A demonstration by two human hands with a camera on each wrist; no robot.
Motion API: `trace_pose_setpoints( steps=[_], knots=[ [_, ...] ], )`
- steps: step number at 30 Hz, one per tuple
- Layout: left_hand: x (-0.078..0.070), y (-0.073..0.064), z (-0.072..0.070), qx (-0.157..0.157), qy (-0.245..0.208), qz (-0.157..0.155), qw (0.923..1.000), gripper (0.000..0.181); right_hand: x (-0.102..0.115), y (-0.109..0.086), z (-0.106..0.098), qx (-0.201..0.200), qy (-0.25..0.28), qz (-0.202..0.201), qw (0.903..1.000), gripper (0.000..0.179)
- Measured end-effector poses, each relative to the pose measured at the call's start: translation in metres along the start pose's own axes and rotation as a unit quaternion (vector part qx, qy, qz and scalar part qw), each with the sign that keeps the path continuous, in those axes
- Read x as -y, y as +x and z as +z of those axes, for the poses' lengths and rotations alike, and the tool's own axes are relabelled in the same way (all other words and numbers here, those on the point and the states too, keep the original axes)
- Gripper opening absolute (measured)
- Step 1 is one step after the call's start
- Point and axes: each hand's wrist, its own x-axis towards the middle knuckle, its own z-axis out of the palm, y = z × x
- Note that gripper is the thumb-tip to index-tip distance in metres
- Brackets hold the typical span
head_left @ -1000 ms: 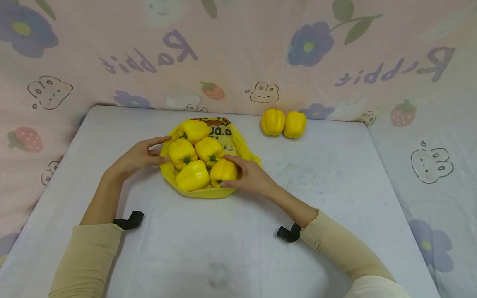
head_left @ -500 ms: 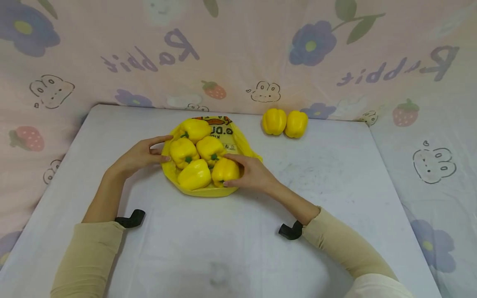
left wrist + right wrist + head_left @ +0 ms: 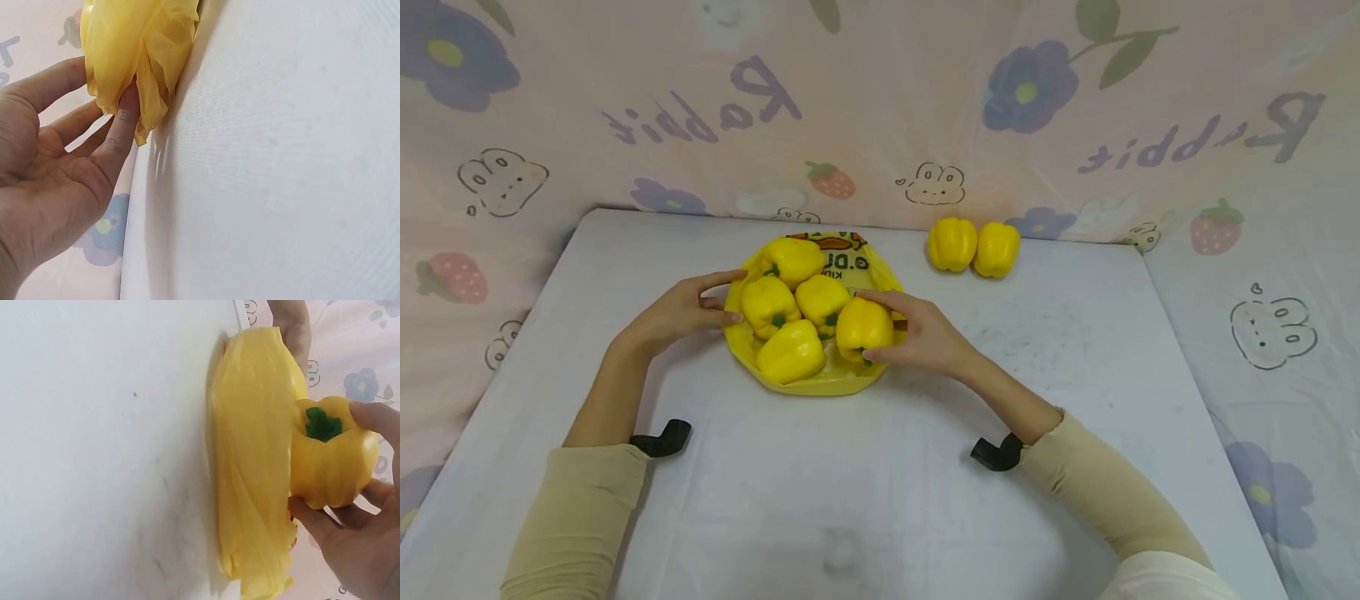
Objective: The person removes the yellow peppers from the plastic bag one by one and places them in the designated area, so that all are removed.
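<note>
One glossy, lobed yellow pepper (image 3: 863, 323) rises now, pinched in my right hand (image 3: 927, 335) over the thin yellow plastic bag (image 3: 823, 387); my left hand (image 3: 679, 313), fingers spread, touches the bag's side. It's loose, I judge.

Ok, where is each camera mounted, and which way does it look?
Head: worn on head, facing forward and down at the yellow bag; left hand, right hand and sleeves show.
Left wrist: on that wrist, facing the bag's edge; left hand shows.
Right wrist: on that wrist, facing the gripped pepper; right hand shows, left partly.
Shared: head and right wrist both show that pepper.
</note>
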Motion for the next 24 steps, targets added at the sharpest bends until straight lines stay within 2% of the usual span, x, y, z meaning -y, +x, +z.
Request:
trace_pose_setpoints(
  steps=[9, 24],
  knots=[
    [0.000, -0.001, 0.001, 0.004, -0.004, -0.003, 1.0000, 0.079, -0.007, -0.002, -0.020, -0.003, 0.025, -0.020, 0.9995, 0.076],
    [-0.005, -0.001, 0.001, 0.004, 0.003, -0.006, 1.0000, 0.080, -0.018, -0.009, -0.052, -0.026, 0.025, -0.022, 0.9991, 0.075]
  ],
)
